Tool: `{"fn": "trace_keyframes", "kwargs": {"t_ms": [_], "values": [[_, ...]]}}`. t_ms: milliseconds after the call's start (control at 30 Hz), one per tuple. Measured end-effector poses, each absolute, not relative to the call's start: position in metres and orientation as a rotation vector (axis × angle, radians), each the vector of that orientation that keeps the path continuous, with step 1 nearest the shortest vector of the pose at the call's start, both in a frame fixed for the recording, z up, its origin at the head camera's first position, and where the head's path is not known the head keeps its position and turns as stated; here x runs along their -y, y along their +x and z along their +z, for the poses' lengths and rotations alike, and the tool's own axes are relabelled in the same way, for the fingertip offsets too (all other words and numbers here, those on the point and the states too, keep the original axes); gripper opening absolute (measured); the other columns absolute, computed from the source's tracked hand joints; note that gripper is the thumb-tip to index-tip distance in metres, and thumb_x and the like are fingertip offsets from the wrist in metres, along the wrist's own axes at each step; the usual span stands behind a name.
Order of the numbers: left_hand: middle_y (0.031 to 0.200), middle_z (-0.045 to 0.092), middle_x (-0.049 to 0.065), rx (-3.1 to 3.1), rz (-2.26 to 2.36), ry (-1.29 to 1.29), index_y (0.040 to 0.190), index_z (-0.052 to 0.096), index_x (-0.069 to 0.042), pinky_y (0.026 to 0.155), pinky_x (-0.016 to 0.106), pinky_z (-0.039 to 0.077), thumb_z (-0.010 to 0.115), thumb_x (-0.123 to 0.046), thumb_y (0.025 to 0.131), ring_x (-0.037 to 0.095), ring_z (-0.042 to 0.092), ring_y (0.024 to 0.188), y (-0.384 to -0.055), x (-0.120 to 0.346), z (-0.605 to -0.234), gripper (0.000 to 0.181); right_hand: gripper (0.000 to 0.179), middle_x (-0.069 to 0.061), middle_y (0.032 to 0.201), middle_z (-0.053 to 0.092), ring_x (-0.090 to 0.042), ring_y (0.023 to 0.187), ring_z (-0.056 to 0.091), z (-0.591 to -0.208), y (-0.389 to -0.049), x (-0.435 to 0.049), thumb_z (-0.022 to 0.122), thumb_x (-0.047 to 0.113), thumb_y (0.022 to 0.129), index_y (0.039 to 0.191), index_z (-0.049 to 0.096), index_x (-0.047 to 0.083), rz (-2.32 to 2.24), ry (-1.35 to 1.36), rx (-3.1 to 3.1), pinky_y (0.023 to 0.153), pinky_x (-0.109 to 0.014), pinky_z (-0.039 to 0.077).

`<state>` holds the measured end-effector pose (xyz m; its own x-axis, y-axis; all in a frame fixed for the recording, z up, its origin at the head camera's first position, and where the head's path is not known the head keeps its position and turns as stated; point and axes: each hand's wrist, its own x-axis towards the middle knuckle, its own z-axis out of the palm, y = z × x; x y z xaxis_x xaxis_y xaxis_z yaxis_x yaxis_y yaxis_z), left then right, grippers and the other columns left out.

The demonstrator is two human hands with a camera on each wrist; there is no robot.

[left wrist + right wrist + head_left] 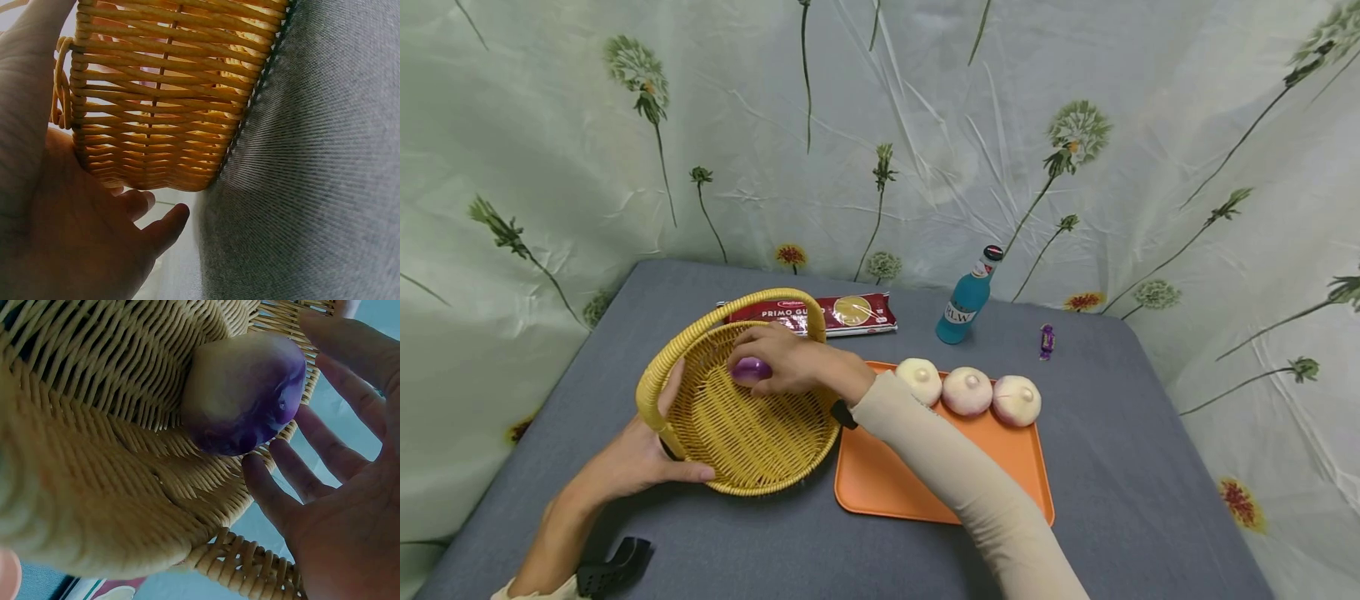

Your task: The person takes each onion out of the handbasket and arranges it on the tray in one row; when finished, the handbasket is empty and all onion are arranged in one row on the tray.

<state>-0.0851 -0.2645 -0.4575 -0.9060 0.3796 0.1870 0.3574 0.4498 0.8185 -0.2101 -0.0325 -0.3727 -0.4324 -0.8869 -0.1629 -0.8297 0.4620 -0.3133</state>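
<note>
Inside a yellow wicker basket [760,433] lies a purple-and-white turnip [244,394], mostly covered by the right hand in the head view. The right hand [782,358] reaches over the rim, and its extended fingers touch the turnip's purple side in the right wrist view. At the basket's left, the left hand [632,458] rests against the outer wall, with its thumb at the front rim and fingers along the side by the handle base. The left wrist view shows this hand [94,231] with loosely extended fingers; two fingertips stand apart from the weave.
Three more turnips [967,392] sit in a row along the back of an orange tray [895,483], right of the basket. Behind stand a red packet [857,312] and a blue bottle [966,300]. A purple wrapped candy [1047,342] lies at the right on the grey table.
</note>
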Motion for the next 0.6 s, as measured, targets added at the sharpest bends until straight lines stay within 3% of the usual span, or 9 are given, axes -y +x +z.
{"fn": "trace_keyframes", "kwargs": {"t_ms": [200,433,600], "values": [[0.162,0.004,0.033,-2.659,1.486,0.661,0.159,-0.019,-0.024,0.103,-0.001,0.009,0.096,-0.012,0.061,-0.007,0.011,0.141,-0.0855,0.265,-0.457,0.151,0.038,-0.004,0.153,0.044,-0.018,0.144,0.034,-0.3737,-0.2093,0.0357,0.065,0.028,0.099,0.136,0.062,0.023,-0.205,-1.427,-2.419,0.121,-0.036,0.021],[0.162,0.004,0.033,-2.653,1.509,0.69,0.159,-0.017,-0.024,0.103,-0.001,0.01,0.096,-0.01,0.059,-0.01,0.012,0.14,-0.085,0.2637,-0.4555,0.152,0.031,0.005,0.143,0.056,-0.016,0.145,0.034,-0.3757,-0.2116,0.0382,0.052,0.028,0.105,0.133,0.065,0.024,-0.108,-1.488,-2.432,0.122,-0.036,0.018],[0.162,0.006,0.033,-2.663,1.503,0.69,0.16,-0.017,-0.024,0.103,-0.001,0.01,0.096,-0.009,0.058,-0.012,0.014,0.138,-0.0852,0.2636,-0.4571,0.153,0.033,0.003,0.145,0.055,-0.016,0.143,0.037,-0.3779,-0.2112,0.0391,0.048,0.028,0.106,0.136,0.063,0.025,-0.084,-1.478,-2.425,0.121,-0.038,0.023]]}}
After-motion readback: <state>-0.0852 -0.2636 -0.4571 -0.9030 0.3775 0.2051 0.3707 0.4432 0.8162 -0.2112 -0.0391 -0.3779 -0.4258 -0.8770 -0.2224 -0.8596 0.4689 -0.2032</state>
